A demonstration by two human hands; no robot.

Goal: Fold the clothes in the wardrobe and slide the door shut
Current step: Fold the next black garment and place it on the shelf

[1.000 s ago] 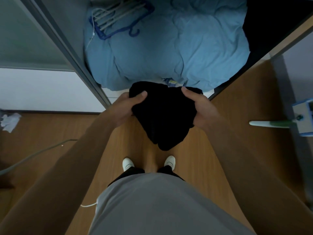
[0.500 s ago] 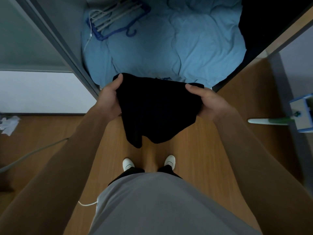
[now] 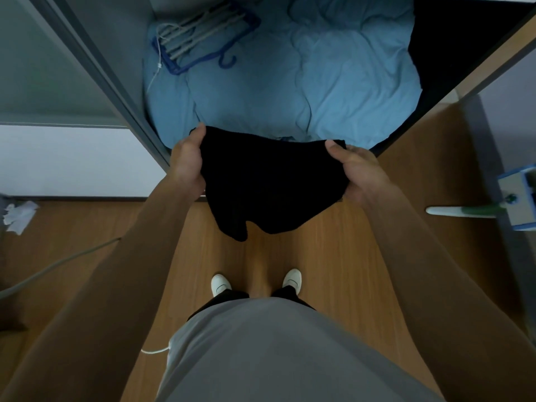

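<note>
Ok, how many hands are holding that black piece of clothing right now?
2. The left hand grips the left edge of the black garment, and the right hand grips its right edge. Both are in plain view; nothing hides them.

Fingers of left hand (image 3: 185, 166), right hand (image 3: 359, 175) hidden behind black garment (image 3: 269, 181); wardrobe door (image 3: 43, 68) cropped left.

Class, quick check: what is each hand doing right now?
Left hand: grips the left edge of the black garment.
Right hand: grips the garment's right edge.
</note>
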